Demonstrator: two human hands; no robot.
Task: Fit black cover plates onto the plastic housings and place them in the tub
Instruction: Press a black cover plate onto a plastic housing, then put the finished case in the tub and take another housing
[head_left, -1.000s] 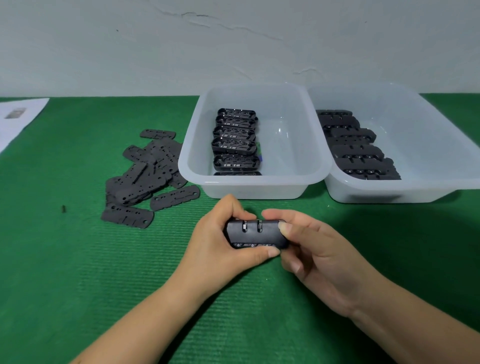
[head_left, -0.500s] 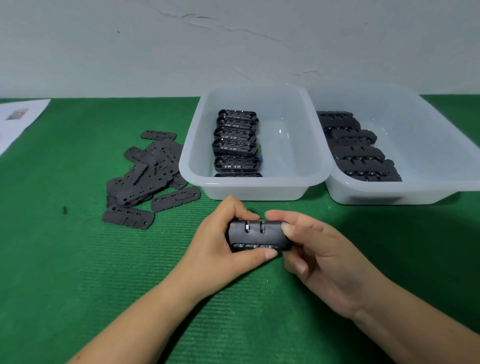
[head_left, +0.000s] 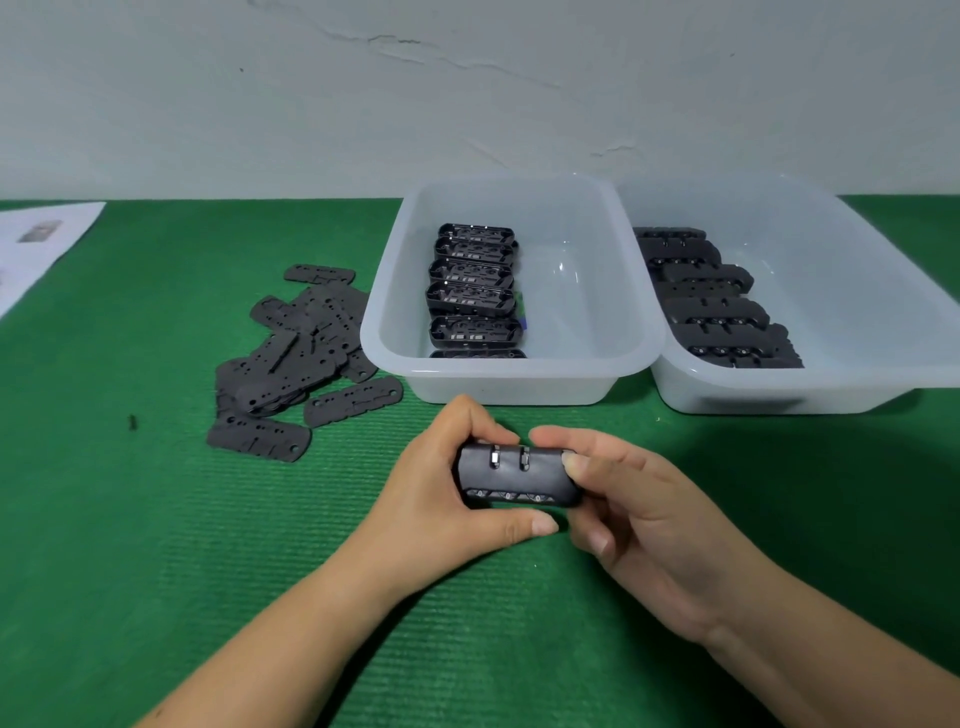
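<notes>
A black plastic housing is held just above the green mat, in front of the tubs. My left hand grips its left end, thumb underneath. My right hand pinches its right end between thumb and fingers. Whether a cover plate sits on it is hidden. A pile of flat black cover plates lies on the mat to the left. The nearer white tub holds a row of several housings. The right tub holds several more black housings.
Green ribbed mat covers the table. A white paper sheet lies at the far left edge. A small dark speck sits on the mat left of the plates. A grey wall stands behind the tubs.
Both hands keep hold of the housing in nearly the same place; it has shifted very slightly to the right.
</notes>
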